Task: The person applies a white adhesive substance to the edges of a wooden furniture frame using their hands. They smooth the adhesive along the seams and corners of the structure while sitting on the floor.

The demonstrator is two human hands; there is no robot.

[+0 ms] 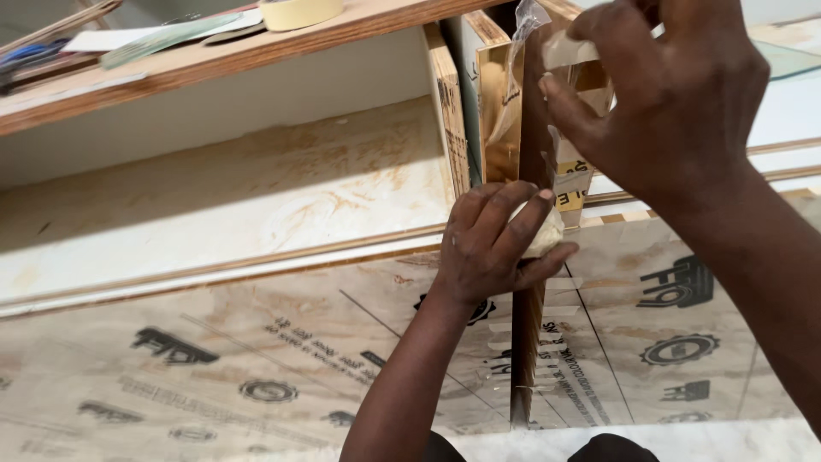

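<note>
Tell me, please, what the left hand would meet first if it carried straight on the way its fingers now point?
The left hand, wrapped around a pale lump, points up and right. It would probably meet the taped upright wooden strip first, though depth is hard to judge.

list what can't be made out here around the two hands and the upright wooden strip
- Pale lump in the left hand: head view, the curled fingers cover most of it, so its kind is unclear.
- Clear plastic film at the right hand: the hand hides where it ends.
- Upright wooden strip: its top is behind the right hand.
- Roll of cream masking tape: cut off by the top edge.
</note>
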